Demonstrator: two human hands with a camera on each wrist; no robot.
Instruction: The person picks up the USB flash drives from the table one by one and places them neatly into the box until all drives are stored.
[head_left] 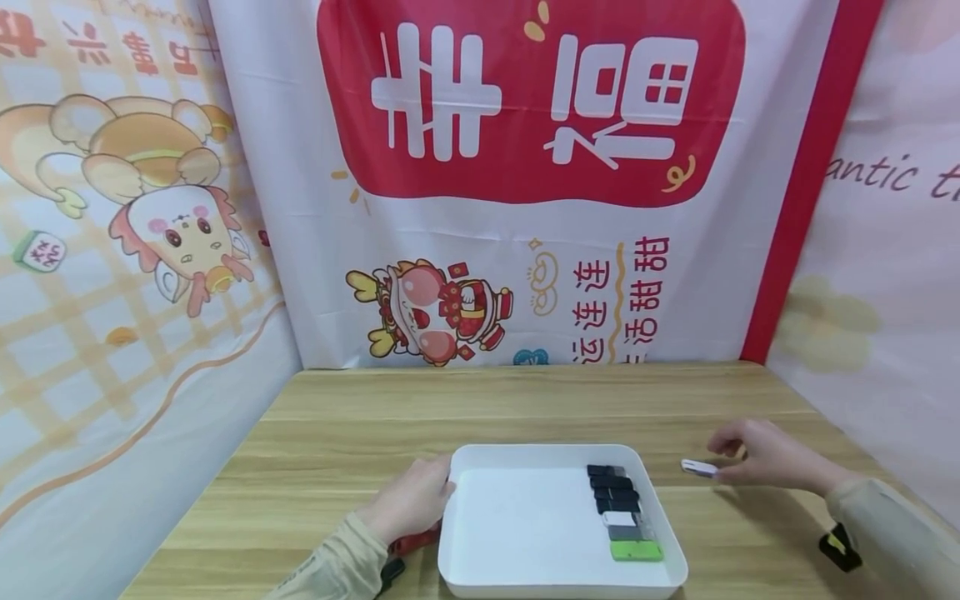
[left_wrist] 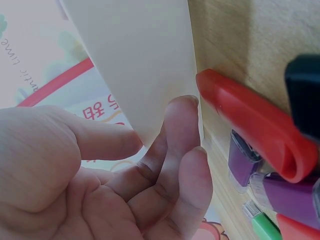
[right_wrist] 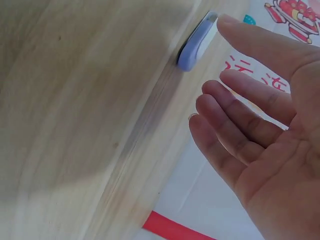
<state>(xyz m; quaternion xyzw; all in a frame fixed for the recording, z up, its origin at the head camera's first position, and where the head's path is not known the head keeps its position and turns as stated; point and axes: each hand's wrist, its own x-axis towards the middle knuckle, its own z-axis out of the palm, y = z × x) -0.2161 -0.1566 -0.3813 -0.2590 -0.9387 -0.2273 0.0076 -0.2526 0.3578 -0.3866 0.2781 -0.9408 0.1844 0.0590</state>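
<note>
A white tray (head_left: 525, 533) stands on the table, and my left hand (head_left: 416, 500) holds its left side. In the left wrist view the thumb lies by the edge of the tray wall (left_wrist: 145, 55), with curled fingertips against the wall. My right hand (head_left: 772, 458) is over the table right of the tray, fingers loosely bent, holding nothing. Just beyond its thumb lies a white and lavender USB stick (right_wrist: 196, 44), apart from the fingers in the right wrist view. Inside the tray, along the right, runs a column of black sticks (head_left: 615, 492), a white-and-grey one (head_left: 621, 525) and a green one (head_left: 636, 551).
Left of the tray lie a red stick (left_wrist: 250, 120), purple ones (left_wrist: 292, 197), a green one (left_wrist: 264, 225) and a black object (left_wrist: 304, 95). Near the right sleeve is a black and yellow object (head_left: 840, 547). Printed cloths (head_left: 525, 208) hang around the wooden table (head_left: 360, 408).
</note>
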